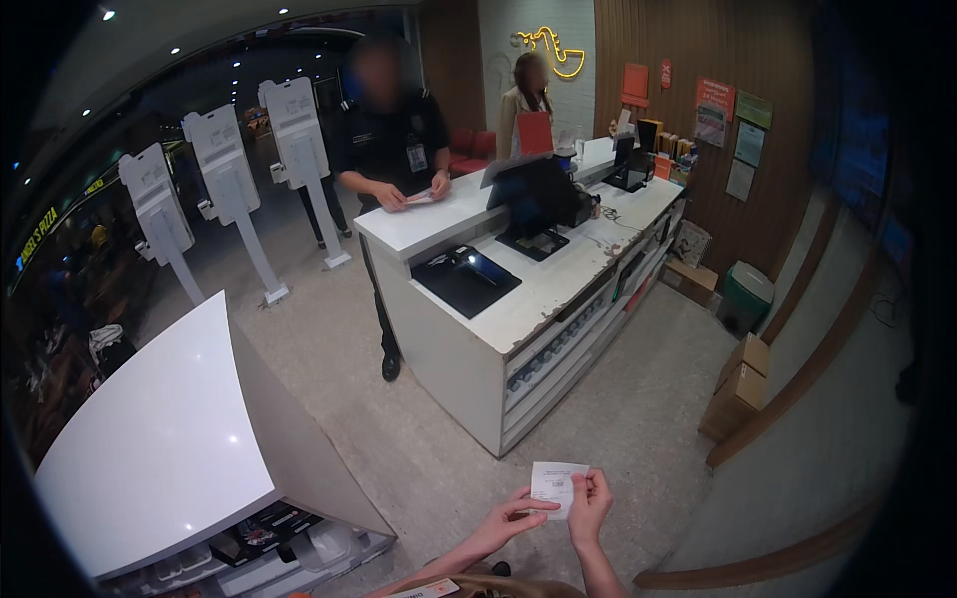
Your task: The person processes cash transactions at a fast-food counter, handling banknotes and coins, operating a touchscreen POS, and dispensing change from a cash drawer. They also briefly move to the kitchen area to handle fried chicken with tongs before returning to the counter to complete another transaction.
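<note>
Near the bottom middle, a small printed paper receipt (553,480) is held up between my two hands. My right hand (591,504) pinches its right side, with the thumb on the printed face. From the left, my left hand (523,516) reaches across its lower left part, the fingers touching the paper. The receipt bears writing. Beyond it stands a white service counter (448,366) with chipped edges, carrying a black mat (471,299), a dark device (482,265) and a black monitor (534,194).
A person in a dark uniform (392,142) holds a paper at the counter's far side; another person (516,105) stands farther back. A second white counter (164,418) is at left. Several kiosks (220,157) stand behind. Cardboard boxes (740,396) and a green bin (748,295) line the right wall.
</note>
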Tool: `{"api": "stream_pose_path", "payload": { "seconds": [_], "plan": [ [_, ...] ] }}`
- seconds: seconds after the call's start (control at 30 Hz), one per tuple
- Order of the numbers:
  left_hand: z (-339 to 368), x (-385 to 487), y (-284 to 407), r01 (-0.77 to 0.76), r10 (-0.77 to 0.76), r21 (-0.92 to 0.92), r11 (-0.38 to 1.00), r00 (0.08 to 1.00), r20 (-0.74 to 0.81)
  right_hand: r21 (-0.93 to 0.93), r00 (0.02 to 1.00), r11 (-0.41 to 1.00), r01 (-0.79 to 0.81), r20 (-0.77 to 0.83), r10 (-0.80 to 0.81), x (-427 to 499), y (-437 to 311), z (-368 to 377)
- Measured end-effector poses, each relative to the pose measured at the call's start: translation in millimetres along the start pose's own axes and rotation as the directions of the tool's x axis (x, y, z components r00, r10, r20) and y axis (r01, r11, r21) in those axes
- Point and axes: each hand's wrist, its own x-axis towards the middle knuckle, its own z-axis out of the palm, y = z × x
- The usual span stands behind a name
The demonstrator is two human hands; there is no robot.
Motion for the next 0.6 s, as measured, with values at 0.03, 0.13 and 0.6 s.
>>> {"api": "stream_pose_path", "payload": {
  "seconds": [0.03,0.13,0.6],
  "plan": [
    [-3.2,14.2,7.3,-0.001,0.001,-0.01,1.0,0.996,-0.094,-0.03,0.99,0.999,0.038,0.134,-0.034,25.1,-1.0,15.9],
    [-44.2,69.9,33.7,0.004,0.022,0.068,0.998,0.924,-0.383,-0.021,0.883,0.981,0.192,0.439,-0.164,98.8,10.1,68.9],
    [-126.1,462.9,52.8,-0.092,0.336,0.449,0.889,0.796,-0.503,-0.034,0.725,0.91,-0.414,0.592,0.352,453.3,142.6,45.3]
  ]
}}
